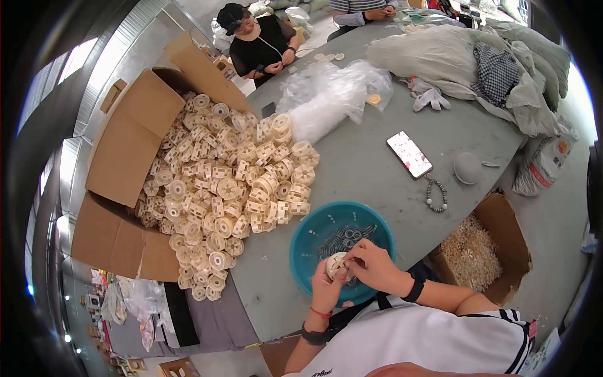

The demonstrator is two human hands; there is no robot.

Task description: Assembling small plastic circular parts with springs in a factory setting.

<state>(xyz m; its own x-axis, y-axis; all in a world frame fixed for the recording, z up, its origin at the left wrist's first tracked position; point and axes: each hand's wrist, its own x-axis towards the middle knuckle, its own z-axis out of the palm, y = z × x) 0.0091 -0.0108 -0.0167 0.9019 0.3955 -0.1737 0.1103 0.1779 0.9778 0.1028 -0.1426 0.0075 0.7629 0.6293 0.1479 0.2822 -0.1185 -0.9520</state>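
Observation:
My left hand (326,288) is closed around a round, cream-coloured slotted plastic part (336,264), holding it over a teal plastic basin (301,276). My right hand (375,267) comes in from the right with its fingers pinched against the part's side. Whatever is between those fingertips, if anything, is too small to make out. Inside the basin lie many small grey metal coils or rings (347,240), with a few tiny pale pieces on its wall.
Left of the basin, a large pile of similar cream parts (220,188) spills from a tipped cardboard box (135,135). A phone (409,154), a beaded loop (436,193) and a grey rounded object (467,168) lie right. A carton of pale bits (474,257) stands below. Two people are across the table.

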